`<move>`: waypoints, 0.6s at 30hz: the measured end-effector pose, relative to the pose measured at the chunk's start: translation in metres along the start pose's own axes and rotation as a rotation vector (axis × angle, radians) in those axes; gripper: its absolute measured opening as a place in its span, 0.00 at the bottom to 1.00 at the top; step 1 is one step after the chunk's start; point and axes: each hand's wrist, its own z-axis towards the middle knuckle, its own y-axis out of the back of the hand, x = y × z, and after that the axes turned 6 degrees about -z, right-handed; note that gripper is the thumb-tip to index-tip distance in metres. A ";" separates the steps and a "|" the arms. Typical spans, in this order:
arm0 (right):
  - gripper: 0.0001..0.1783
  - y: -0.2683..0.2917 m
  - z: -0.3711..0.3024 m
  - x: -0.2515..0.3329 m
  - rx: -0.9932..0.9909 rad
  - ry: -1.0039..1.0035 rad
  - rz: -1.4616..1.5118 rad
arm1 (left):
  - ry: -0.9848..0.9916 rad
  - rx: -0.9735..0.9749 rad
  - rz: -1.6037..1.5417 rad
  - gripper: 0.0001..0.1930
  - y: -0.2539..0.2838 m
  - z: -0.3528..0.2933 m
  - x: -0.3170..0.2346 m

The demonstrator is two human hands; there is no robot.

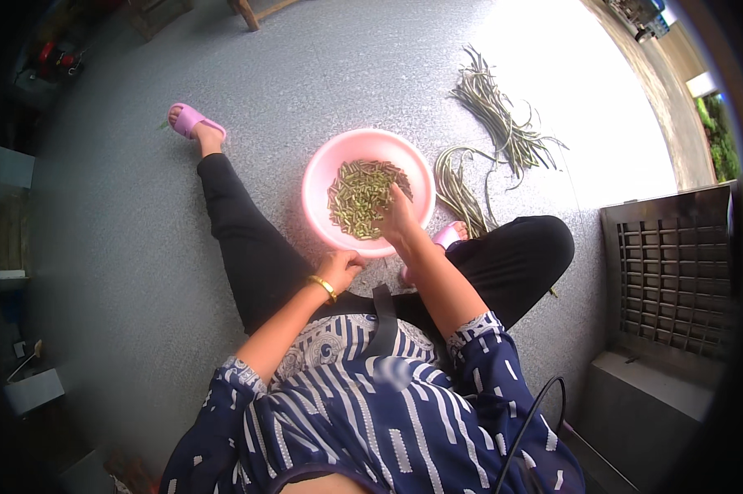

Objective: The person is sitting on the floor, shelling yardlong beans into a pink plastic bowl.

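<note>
A pink plastic basin (312, 193) stands on the floor between my legs. Many short pieces of cut green long beans (359, 198) cover its bottom. My right hand (399, 216) reaches over the near right rim into the basin, low by the bean pieces. Its thumb side shows, but most of its fingers are hidden, so I cannot tell what it holds. Just outside the near rim is my left hand (340, 268), with a gold bracelet at the wrist. Its fingers are curled together in a pinch; whatever lies between them is too small or hidden to make out.
Whole long beans lie on the grey floor in a larger bunch (499, 115) and a smaller bunch (462, 185) right of the basin. A metal grille panel (676, 276) stands at the right. Wooden stool legs (246, 15) show at the top. A black cable (526, 420) crosses my right sleeve.
</note>
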 end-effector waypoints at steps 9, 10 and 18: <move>0.12 0.061 0.077 0.038 -0.513 0.333 -0.217 | -0.003 0.244 0.024 0.10 -0.008 0.009 0.001; 0.13 0.071 0.078 0.050 -0.529 0.301 -0.238 | -0.005 0.252 0.024 0.10 -0.008 0.010 0.003; 0.24 0.169 0.117 0.085 -0.761 0.209 -1.340 | 0.224 0.240 -0.146 0.10 -0.003 0.017 -0.004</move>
